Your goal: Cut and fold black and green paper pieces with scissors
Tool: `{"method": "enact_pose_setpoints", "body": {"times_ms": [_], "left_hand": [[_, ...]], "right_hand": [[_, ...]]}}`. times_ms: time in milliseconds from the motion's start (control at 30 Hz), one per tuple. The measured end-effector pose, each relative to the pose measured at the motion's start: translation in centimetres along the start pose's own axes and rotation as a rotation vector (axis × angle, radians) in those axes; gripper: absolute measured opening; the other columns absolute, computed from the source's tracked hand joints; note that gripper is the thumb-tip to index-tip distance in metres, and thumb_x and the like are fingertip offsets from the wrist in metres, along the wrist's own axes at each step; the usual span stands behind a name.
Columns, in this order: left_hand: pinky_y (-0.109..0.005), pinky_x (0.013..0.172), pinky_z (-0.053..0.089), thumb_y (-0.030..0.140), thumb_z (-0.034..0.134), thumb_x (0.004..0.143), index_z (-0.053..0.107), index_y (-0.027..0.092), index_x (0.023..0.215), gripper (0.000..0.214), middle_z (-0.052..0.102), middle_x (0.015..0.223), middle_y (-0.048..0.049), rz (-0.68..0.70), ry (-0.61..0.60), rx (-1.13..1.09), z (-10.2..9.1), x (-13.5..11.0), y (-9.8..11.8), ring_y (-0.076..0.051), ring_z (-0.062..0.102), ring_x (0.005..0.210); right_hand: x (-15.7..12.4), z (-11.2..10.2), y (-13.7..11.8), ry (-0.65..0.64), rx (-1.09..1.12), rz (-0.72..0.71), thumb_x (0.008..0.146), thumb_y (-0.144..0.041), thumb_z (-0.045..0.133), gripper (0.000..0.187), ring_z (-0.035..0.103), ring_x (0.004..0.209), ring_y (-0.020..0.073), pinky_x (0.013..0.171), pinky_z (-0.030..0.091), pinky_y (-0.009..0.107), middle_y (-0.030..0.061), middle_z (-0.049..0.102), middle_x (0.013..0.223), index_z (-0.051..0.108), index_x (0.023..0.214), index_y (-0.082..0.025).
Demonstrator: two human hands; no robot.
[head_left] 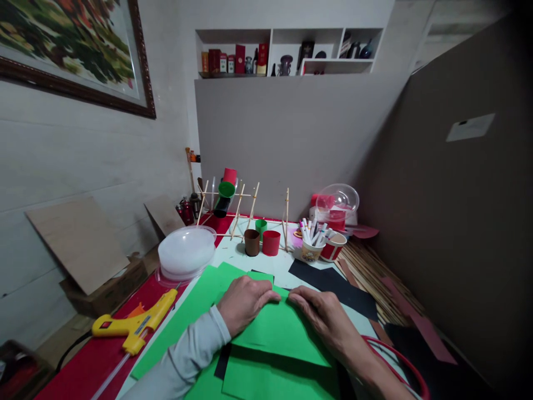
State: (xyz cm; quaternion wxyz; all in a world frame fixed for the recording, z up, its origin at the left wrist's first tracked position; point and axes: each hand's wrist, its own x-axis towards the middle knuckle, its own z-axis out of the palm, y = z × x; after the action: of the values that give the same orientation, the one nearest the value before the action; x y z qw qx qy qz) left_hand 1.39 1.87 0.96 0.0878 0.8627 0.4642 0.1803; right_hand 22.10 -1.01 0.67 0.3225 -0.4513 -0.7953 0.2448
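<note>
A sheet of green paper (278,333) lies in front of me, its near edge lifted over more green sheets. My left hand (247,303) presses on its upper left part, fingers curled under and thumb pointing right. Opposite it, my right hand (318,311) has thumb and fingers together at the sheet's top edge. A small gap separates the two thumbs. Beneath and around lie further green sheets (183,316) and a strip of black paper (333,283). The fingertips of both hands are partly hidden.
A yellow glue gun (139,322) lies left, near stacked clear plastic lids (187,253). Paper cylinders, brown (252,243) and red (271,243), stand ahead by a wooden stick frame (237,211). A cup of markers (312,250) and bundled sticks (375,272) are right.
</note>
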Motion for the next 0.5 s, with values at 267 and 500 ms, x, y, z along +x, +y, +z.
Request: {"method": "enact_pose_setpoints", "body": {"times_ms": [267,500], "left_hand": [[-0.027,0.060,0.035,0.037,0.052,0.098,0.071,0.020,0.076,0.033,0.072,0.067,-0.0039,0.005,0.019,-0.026,-0.04,-0.16,-0.07,-0.020,0.065,0.066],[-0.028,0.059,0.033,0.040,0.052,0.097,0.071,0.022,0.074,0.035,0.071,0.065,-0.0032,0.004,0.029,-0.040,-0.18,-0.20,-0.26,-0.020,0.063,0.065]], "right_hand": [[0.06,-0.13,-0.28,0.000,-0.012,-0.016,0.101,-0.049,0.038,0.047,0.052,0.059,0.0137,0.059,0.039,0.023,0.0012,0.063,0.069,0.069,0.088,-0.015],[-0.05,-0.41,-0.63,0.003,-0.056,-0.022,0.102,-0.048,0.037,0.047,0.053,0.058,0.0139,0.057,0.040,0.023,0.0008,0.063,0.068,0.069,0.088,-0.016]]}}
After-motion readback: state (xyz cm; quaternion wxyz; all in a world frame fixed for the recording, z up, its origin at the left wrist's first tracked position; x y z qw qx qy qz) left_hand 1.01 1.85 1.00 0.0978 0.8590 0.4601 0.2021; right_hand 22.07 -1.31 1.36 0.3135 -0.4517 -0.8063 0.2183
